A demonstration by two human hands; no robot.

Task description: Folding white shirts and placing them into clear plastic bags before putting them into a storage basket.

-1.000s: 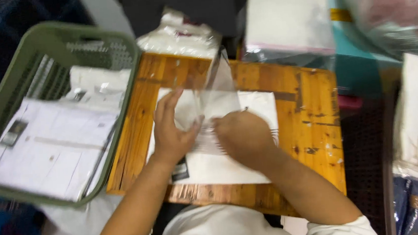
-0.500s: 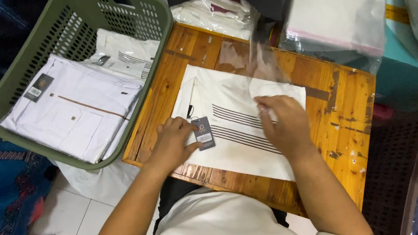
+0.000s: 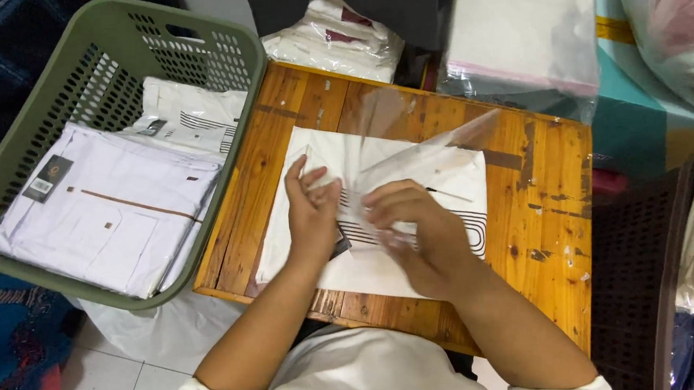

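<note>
1. Folded white garment with dark curved stripes [image 3: 436,193] lies flat mid-desk, partly under a clear plastic sleeve bag [image 3: 421,153] whose open flap lifts toward the far edge.
2. Right hand [image 3: 415,235]: fingers curled shut, pinching the bag's near edge over the striped print. Left hand [image 3: 311,210]: fingers loosely spread, palm turned in, gripping nothing; rests against the garment's left part, with a small dark tag [image 3: 339,243] just beside it.
3. Step, by my read: bagging the garment, bag mouth being worked over it. Next move likely needs the left hand to steady the fabric while the film slides on without bunching.
4. Wooden slatted desk [image 3: 543,206] carries only this item.
5. Left: green perforated plastic basket [image 3: 12,186] holds bagged white folded shirts [image 3: 112,211], top one with a dark rectangular label [image 3: 47,178] at its corner.
6. Far side: more white garments in plastic [image 3: 336,37], flat clear bag with pink strip [image 3: 516,45]. Right: teal box [image 3: 643,117], dark mesh chair [image 3: 622,282].
</note>
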